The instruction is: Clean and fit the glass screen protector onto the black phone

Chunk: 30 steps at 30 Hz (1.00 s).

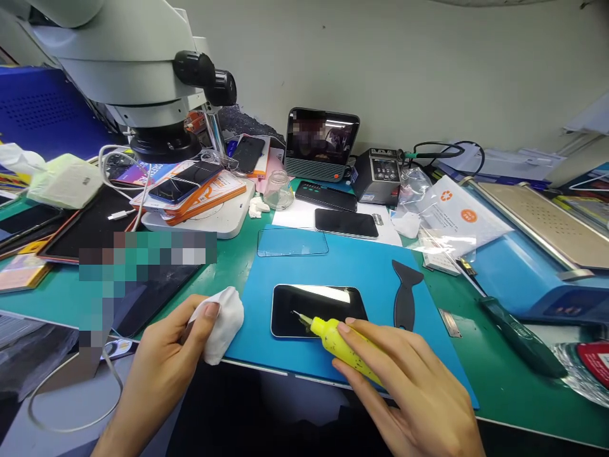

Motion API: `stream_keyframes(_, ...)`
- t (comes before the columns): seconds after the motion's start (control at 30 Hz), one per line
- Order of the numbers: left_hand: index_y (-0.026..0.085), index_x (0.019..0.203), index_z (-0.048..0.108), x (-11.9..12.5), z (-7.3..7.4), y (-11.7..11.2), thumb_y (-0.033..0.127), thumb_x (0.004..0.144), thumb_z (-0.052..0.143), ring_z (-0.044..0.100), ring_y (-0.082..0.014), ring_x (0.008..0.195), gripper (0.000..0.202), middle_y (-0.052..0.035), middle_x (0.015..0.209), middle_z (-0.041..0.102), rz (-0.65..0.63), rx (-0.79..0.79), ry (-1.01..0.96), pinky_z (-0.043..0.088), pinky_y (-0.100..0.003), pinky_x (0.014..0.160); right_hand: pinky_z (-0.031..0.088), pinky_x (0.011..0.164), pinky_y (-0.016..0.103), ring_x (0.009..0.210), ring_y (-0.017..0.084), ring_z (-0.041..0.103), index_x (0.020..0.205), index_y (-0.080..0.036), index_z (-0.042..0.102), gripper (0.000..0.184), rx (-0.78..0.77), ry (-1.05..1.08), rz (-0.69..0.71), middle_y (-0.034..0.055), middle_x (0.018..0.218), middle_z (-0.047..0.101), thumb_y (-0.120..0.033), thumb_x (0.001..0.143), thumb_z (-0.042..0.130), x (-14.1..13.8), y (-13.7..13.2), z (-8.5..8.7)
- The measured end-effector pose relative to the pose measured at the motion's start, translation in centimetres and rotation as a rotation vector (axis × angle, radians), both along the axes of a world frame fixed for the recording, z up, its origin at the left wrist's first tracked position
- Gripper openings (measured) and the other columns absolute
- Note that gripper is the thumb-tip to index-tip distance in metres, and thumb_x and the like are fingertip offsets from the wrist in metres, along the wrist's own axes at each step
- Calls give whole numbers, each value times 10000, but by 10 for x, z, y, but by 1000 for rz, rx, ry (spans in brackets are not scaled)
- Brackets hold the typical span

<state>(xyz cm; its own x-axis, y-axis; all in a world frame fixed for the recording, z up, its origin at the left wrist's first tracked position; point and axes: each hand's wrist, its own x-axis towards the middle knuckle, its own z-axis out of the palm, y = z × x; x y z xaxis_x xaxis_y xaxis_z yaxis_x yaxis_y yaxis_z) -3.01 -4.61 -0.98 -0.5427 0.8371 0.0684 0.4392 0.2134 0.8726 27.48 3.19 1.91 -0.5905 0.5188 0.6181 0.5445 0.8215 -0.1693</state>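
Observation:
A black phone screen (328,303) lies flat on a blue mat (352,260) near the table's front edge. My right hand (409,387) is closed round a yellow squeeze bottle (342,346). The bottle's thin needle tip rests over the screen's lower middle. My left hand (166,355) pinches a white wad of cloth (222,324) just left of the mat, a short way from the screen. A black plastic scraper (405,293) lies on the mat to the right of the screen.
A microscope (143,76) overhangs the back left, above a white base with stacked phones (190,187). Behind the mat sit a glass jar (278,190), two dark phones (346,222), a small screen (321,143) and a soldering station (378,174). A blue machine (523,266) and a green-handled tool (518,336) are at right.

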Motion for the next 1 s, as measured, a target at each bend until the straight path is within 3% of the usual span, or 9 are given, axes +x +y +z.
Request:
stream_keyframes(0.2, 239, 684, 537, 2, 1, -2, 713, 1033, 572, 489, -130, 544, 589, 37, 618, 525, -38, 21, -20, 409, -228, 489, 649, 952, 346, 1137, 214, 771, 1392, -239, 735, 346, -18, 12, -64, 55, 1281, 818, -192, 1049, 747, 19, 2, -3)
stream_keyframes(0.4, 241, 627, 533, 8, 9, 0, 701, 1030, 587, 481, -138, 567, 614, 22, 630, 516, -47, 45, 11, 416, -240, 493, 647, 931, 341, 1130, 226, 777, 1373, -269, 736, 319, -69, 82, -129, 38, 1243, 820, -239, 1055, 747, 32, 0, -3)
stream_keyframes(0.6, 265, 846, 704, 26, 24, 14, 701, 1021, 606, 559, -140, 637, 480, 41, 726, 636, 5, 102, 139, 483, -231, 587, 664, 987, 329, 1254, 255, 774, 1360, -318, 748, 319, -263, 321, -365, 21, 1324, 804, -426, 1060, 733, 51, -3, -17)
stream_keyframes(0.77, 299, 934, 704, 22, 30, 19, 705, 1015, 607, 684, -177, 722, 425, 14, 828, 736, 105, 148, 270, 484, -235, 499, 671, 1007, 356, 1275, 276, 759, 1463, -307, 712, 463, -452, 582, -420, 82, 1413, 735, -470, 1031, 746, 74, 3, -24)
stream_keyframes(0.9, 315, 945, 728, 17, 34, 19, 683, 1034, 591, 629, -163, 537, 403, 21, 778, 752, 124, 123, 337, 494, -268, 421, 603, 1157, 500, 1315, 317, 725, 1431, -257, 709, 534, -401, 758, -571, 117, 1405, 716, -510, 972, 810, 99, 17, -29)
stream_keyframes(1.0, 315, 949, 757, 15, 31, 22, 624, 1061, 590, 756, -189, 637, 369, 30, 797, 800, 84, 169, 456, 489, -249, 416, 571, 1181, 614, 1310, 355, 724, 1449, -229, 679, 599, -317, 799, -662, 145, 1412, 697, -537, 956, 822, 114, 28, -37)
